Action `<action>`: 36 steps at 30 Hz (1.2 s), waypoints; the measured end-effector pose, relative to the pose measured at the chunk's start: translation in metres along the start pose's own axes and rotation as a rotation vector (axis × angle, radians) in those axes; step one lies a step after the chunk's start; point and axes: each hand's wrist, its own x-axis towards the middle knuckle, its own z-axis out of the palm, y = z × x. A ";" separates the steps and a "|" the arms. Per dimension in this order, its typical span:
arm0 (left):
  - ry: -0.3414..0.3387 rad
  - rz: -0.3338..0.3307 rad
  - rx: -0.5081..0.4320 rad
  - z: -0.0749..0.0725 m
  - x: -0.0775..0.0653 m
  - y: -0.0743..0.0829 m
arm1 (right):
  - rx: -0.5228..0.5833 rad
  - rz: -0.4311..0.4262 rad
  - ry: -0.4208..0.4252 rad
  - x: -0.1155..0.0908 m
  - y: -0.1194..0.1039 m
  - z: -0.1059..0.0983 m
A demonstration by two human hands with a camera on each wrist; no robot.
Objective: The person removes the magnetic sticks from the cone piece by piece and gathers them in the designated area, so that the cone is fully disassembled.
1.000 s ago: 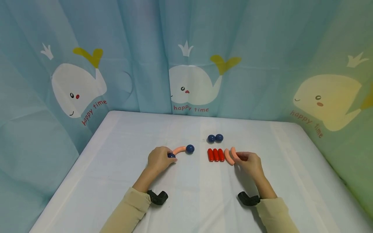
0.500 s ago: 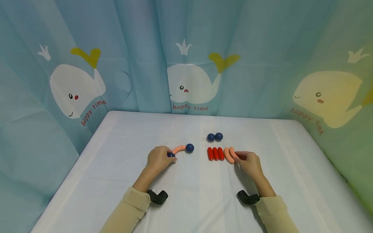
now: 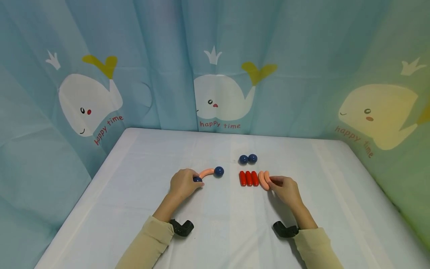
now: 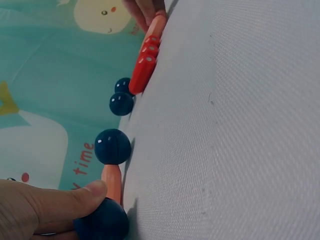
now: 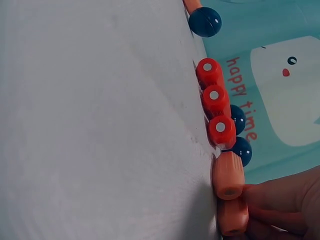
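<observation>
My left hand (image 3: 182, 185) grips a dark blue ball (image 4: 104, 220) between thumb and fingers. A curved orange rod (image 3: 206, 172) runs from that ball to a second blue ball (image 3: 219, 171), ends meeting them. Farther right, my right hand (image 3: 284, 189) pinches the outer of two curved orange rods, the outer rod (image 5: 233, 217) lying close along the inner rod (image 3: 262, 181). Beside them stand three straight red rods (image 3: 249, 178) in a row, with pale round spots on their ends in the right wrist view. Behind the row sit two more blue balls (image 3: 248, 159), side by side.
A white cloth-covered table (image 3: 215, 231) bears everything. Behind and around it hangs a blue-green curtain (image 3: 168, 74) printed with white whales. Black wrist mounts (image 3: 181, 228) sit at both beige sleeves (image 3: 147, 243).
My right hand has moved slightly left, bringing its curved orange rod from a tilted, spaced position to right beside the other one. The left hand and its ball have stayed put.
</observation>
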 end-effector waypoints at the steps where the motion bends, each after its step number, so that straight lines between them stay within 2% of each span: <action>1: 0.000 -0.001 0.000 0.000 0.000 0.000 | 0.003 0.003 -0.004 0.000 0.000 0.000; 7: -0.001 0.005 -0.014 -0.001 -0.002 0.000 | 0.015 0.019 0.018 -0.001 -0.002 -0.002; 12: -0.026 -0.008 -0.022 0.000 -0.003 0.002 | 0.039 0.027 0.130 -0.004 -0.006 -0.002; 14: -0.031 -0.014 -0.017 0.001 -0.004 0.003 | 0.060 0.007 0.181 -0.005 -0.010 0.000; 17: -0.032 -0.010 -0.001 0.002 -0.006 0.004 | 0.089 -0.024 0.213 -0.008 -0.018 0.005; 22: -0.031 0.022 0.071 0.004 -0.014 0.011 | 0.153 -0.128 0.205 -0.013 -0.033 0.017; 27: -0.011 0.054 0.148 0.006 -0.020 0.021 | 0.171 -0.246 0.165 -0.018 -0.046 0.032; 32: -0.023 0.109 0.111 0.001 -0.026 0.029 | 0.182 -0.325 0.103 -0.025 -0.059 0.044; 34: -0.002 0.155 0.084 -0.004 -0.026 0.030 | 0.186 -0.351 0.084 -0.027 -0.063 0.048; 36: 0.033 0.228 0.059 -0.008 -0.023 0.026 | 0.189 -0.355 0.073 -0.029 -0.067 0.052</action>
